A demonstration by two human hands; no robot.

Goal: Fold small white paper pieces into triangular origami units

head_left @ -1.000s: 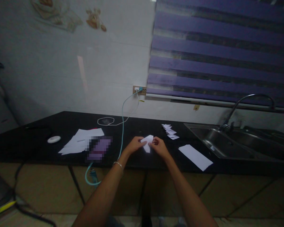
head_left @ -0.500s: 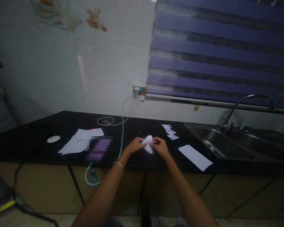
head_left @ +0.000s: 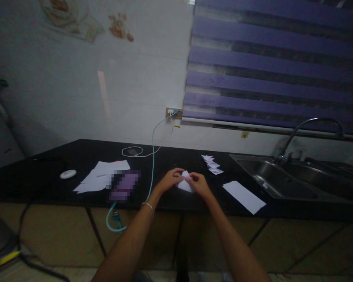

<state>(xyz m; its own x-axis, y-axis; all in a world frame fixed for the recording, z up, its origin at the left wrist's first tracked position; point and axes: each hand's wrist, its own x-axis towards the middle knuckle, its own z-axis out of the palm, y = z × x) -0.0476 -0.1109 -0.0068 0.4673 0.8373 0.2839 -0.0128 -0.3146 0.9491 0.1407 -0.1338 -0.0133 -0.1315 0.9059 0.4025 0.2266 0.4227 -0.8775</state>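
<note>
Both of my hands meet over the front of a black countertop (head_left: 76,150). My left hand (head_left: 170,179) and my right hand (head_left: 200,184) pinch a small folded piece of white paper (head_left: 185,184) between their fingertips, low over the counter. A thin bracelet sits on my left wrist. A white paper strip (head_left: 243,196) lies just right of my right hand. Several small folded white papers (head_left: 212,164) lie behind it.
A pile of white sheets (head_left: 98,176) and a blurred purple object (head_left: 124,185) lie to the left, with a small white disc (head_left: 68,174) beyond. A teal cable (head_left: 151,156) runs from a wall socket over the counter edge. A steel sink (head_left: 282,178) with a tap is at right.
My hands have closed in on the paper, which is now folded smaller and held lower, mostly covered by my fingers. The view has shifted slightly.
</note>
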